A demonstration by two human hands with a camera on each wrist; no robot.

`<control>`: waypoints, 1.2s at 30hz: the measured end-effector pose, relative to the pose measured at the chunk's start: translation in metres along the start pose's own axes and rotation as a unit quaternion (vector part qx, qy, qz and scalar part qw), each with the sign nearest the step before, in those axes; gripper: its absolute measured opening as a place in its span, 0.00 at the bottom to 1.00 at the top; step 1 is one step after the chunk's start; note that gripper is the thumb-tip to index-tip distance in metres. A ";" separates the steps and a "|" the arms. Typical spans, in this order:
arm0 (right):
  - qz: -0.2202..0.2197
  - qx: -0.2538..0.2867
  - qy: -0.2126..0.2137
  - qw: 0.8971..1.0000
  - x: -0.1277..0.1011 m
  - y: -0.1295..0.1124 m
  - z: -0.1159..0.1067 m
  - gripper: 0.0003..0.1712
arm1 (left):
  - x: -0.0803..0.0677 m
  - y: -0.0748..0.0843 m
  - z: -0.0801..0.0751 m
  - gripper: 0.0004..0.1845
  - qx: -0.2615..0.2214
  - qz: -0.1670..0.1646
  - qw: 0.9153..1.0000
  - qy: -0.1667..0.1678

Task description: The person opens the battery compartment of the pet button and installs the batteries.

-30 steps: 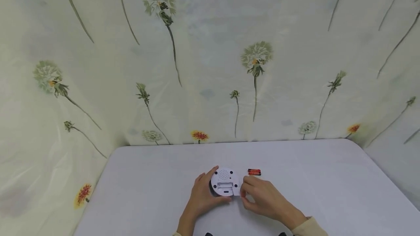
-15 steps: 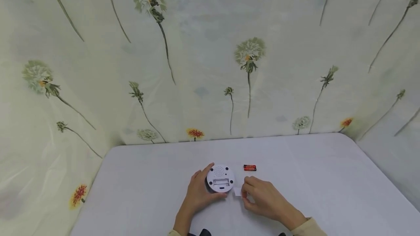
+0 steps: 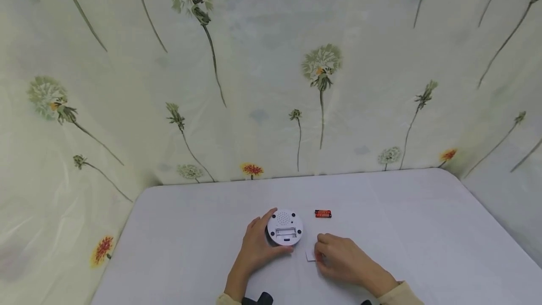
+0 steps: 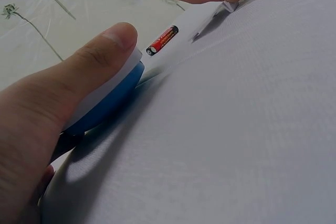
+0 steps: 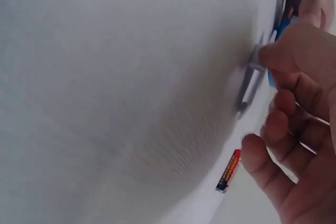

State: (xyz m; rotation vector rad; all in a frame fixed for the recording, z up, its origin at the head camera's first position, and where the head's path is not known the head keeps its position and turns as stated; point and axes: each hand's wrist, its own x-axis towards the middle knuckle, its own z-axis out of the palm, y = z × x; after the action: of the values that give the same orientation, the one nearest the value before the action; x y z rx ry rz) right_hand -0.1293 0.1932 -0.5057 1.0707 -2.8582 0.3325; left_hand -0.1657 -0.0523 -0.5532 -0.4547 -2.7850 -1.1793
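Holding round device [image 3: 285,224], left grip [image 3: 257,247]; pinching white piece [image 3: 310,255], right grip [image 3: 340,257]; illegibly lettered red batteries [image 3: 323,213].

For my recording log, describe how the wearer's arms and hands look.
The left hand and right hand are ungloved. Both sleeves are plain pale beige: the left sleeve barely enters the head view, the right sleeve shows more. A black rounded piece appears beside the left forearm; I cannot tell what it is.
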 end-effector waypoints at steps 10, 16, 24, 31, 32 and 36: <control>0.028 0.125 -0.051 0.990 0.004 0.010 0.001 0.10 | 0.001 0.001 -0.003 0.57 -0.003 -0.007 1.000 -0.002; 0.034 0.175 -0.049 0.983 0.006 0.014 0.001 0.10 | 0.003 -0.001 -0.003 0.56 0.009 0.016 1.000 0.016; 0.121 0.274 -0.013 0.954 0.005 0.035 0.007 0.04 | 0.003 -0.003 -0.002 0.57 -0.003 -0.012 1.000 -0.003; 0.192 0.280 0.081 0.937 0.011 0.058 0.016 0.06 | 0.003 -0.005 -0.002 0.56 -0.011 -0.018 1.000 0.002; 0.199 0.279 0.096 0.935 0.011 0.060 0.017 0.07 | 0.003 -0.005 -0.001 0.56 -0.011 -0.021 1.000 0.000; 0.211 0.272 0.131 0.930 0.011 0.069 0.020 0.07 | 0.003 -0.005 -0.002 0.56 -0.009 -0.026 1.000 -0.004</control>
State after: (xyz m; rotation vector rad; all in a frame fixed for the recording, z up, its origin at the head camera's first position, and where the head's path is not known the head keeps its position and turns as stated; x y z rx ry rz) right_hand -0.1825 0.2317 -0.5357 0.3771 -2.7761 1.2496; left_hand -0.1698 -0.0560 -0.5548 -0.3898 -2.8115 -1.2167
